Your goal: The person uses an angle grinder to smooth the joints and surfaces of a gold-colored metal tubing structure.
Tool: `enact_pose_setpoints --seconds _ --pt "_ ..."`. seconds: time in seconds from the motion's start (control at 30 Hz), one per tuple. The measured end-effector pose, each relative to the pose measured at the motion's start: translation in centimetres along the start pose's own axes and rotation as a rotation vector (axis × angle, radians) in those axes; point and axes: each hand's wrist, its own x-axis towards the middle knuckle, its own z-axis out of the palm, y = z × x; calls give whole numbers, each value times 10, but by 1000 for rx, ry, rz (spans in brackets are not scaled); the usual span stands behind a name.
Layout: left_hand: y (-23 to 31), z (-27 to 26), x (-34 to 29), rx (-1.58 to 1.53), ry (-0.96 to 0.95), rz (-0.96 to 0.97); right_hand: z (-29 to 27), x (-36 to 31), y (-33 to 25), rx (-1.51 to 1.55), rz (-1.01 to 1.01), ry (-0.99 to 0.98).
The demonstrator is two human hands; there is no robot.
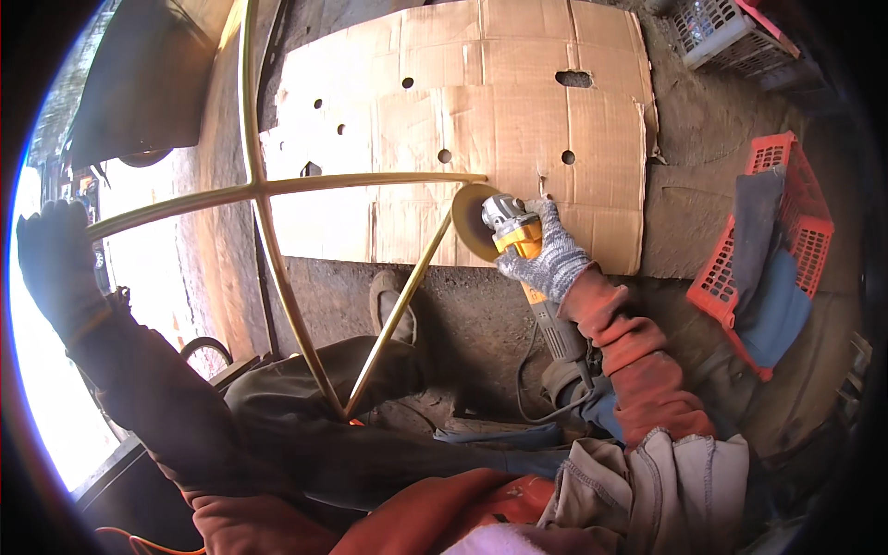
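My right hand [558,256], in a grey knit glove, wraps round the yellow-and-grey angle grinder [511,222]. Its round tan disc [472,225] is right at the corner where two bars of a brass-coloured metal frame [190,204] meet; whether it touches them I cannot tell. The frame is made of thin crossing bars, with a V-shaped joint low by my bent leg. Far to the left, my left hand [60,268], in a dark glove, is closed round the end of the long crossbar. Glare partly washes out its fingers.
Beneath the frame's far end, a cardboard sheet [416,116] with punched holes covers the ground. A red plastic crate [775,153] draped with dark and blue cloths stands at right, a pale crate [726,35] beyond it. The grinder's cord [525,400] loops beside my leg. A dark panel [148,79] stands upper left.
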Motion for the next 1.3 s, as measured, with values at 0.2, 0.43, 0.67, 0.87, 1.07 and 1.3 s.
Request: enact_pose_setpoints --seconds 0.2,0.43,0.67,0.87,1.07,1.3 --pt "-2 33 -9 37 -201 -102 29 5 7 37 -48 114" --pt "13 43 -12 -75 -171 -126 57 -17 20 176 -344 220" --pt "-18 110 -49 -1006 19 -294 62 6 26 317 -201 290" --pt "20 37 -1 -38 -304 -50 40 27 16 338 -58 332" --pt "10 20 -2 86 -261 -12 55 12 9 316 -134 277" --pt "29 -11 11 190 -350 -1 55 16 15 396 -72 315"
